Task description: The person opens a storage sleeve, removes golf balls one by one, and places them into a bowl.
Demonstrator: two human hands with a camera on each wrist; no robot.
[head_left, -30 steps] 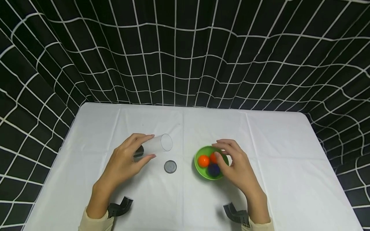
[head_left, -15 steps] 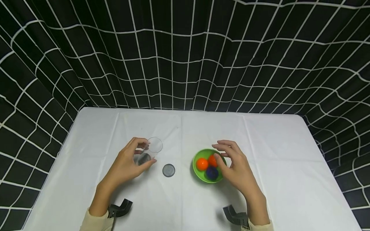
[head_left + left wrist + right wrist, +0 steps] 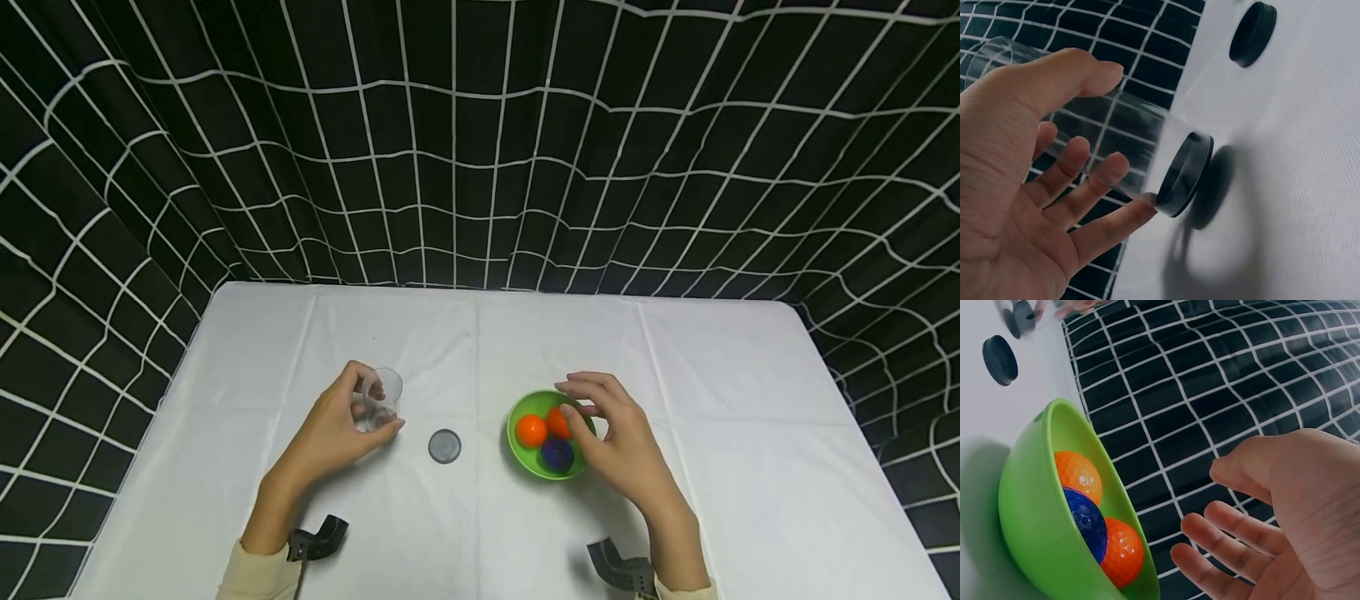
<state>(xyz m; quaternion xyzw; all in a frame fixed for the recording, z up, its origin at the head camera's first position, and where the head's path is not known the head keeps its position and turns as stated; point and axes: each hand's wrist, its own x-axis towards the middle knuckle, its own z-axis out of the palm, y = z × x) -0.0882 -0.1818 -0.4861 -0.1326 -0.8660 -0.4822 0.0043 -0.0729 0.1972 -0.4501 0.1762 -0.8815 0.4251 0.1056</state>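
My left hand (image 3: 341,421) grips a clear plastic cylinder (image 3: 1110,134) between thumb and curled fingers. The cylinder is open at the top and has a dark cap (image 3: 1186,175) over its bottom end, close over the table with its shadow beside it. To its right lies a loose round grey lid (image 3: 445,447). My right hand (image 3: 615,429) hovers at the right rim of a green bowl (image 3: 517,454), fingers relaxed and holding nothing. In the bowl sit two orange golf balls, one (image 3: 531,431) at the left and one (image 3: 1124,550) partly under the fingers in the head view, plus a dark blue ball (image 3: 557,456).
A white cloth (image 3: 480,350) covers the table. Black curtains with white netting (image 3: 480,150) hang behind it and along both sides. Each wrist carries a black camera mount, the left mount (image 3: 318,538) and the right mount (image 3: 621,567).
The cylinder was tilted to the right with its mouth toward the table's middle; my left hand has turned it upright. The right hand stays by the bowl.
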